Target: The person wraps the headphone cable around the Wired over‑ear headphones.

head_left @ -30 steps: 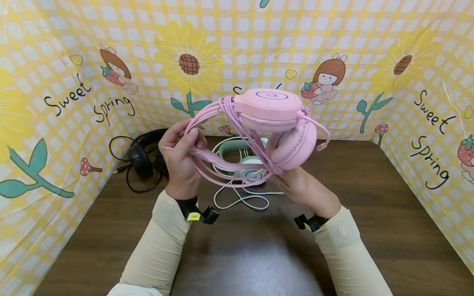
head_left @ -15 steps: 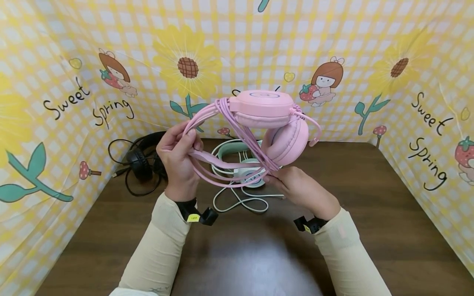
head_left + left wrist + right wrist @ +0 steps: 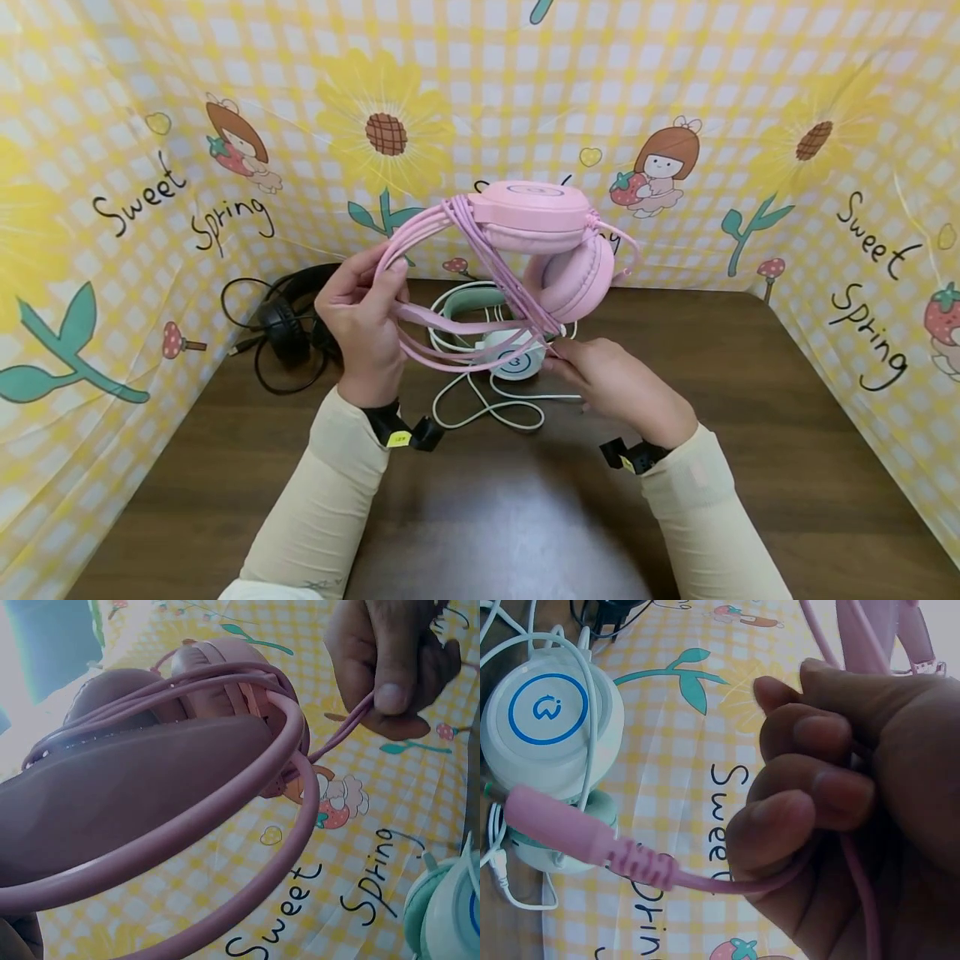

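A pink headset (image 3: 532,217) with a boom mic hangs in the air above the table. My left hand (image 3: 363,312) grips it by the headband, thumb in front. Around headband and ear cup runs its wound pink cable (image 3: 498,267). At the lower right of the headset, my right hand (image 3: 630,387) holds cable strands between curled fingers; in the left wrist view two strands stretch from the headset to that hand (image 3: 390,667). From the curled fingers a pink plug (image 3: 555,825) sticks out in the right wrist view. The right palm is hidden in the head view.
Below the headset lie white-and-green headphones (image 3: 510,362) with a loose white cable (image 3: 487,408). Black headphones (image 3: 281,329) with their cable lie at the back left. A yellow checked cloth (image 3: 525,100) walls in the brown table (image 3: 487,517) at the back and sides.
The headset's ear cups have shifted left and turned slightly. My right hand has drawn away from them to the right, with cable still in its fingers. The left hand has hardly moved.
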